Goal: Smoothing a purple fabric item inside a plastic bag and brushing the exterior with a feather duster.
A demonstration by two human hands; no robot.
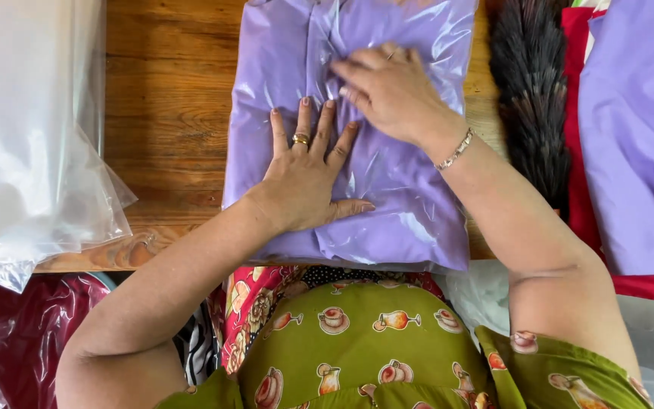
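A folded lilac garment inside a clear plastic bag (410,204) lies on a wooden table (164,106) right in front of me. My left hand (308,178) rests flat on the bag's middle, fingers spread, a gold ring on one finger. My right hand (387,91) presses on the upper part of the bag, its fingers curled against the plastic, with a bracelet at the wrist. Neither hand lifts anything.
A stack of clear plastic bags (28,144) covers the table's left side. A dark bristly brush (531,98) lies to the right of the bag. Further right, another lilac cloth (637,136) lies over red fabric (580,189). Dark red wrapped cloth (17,341) sits lower left.
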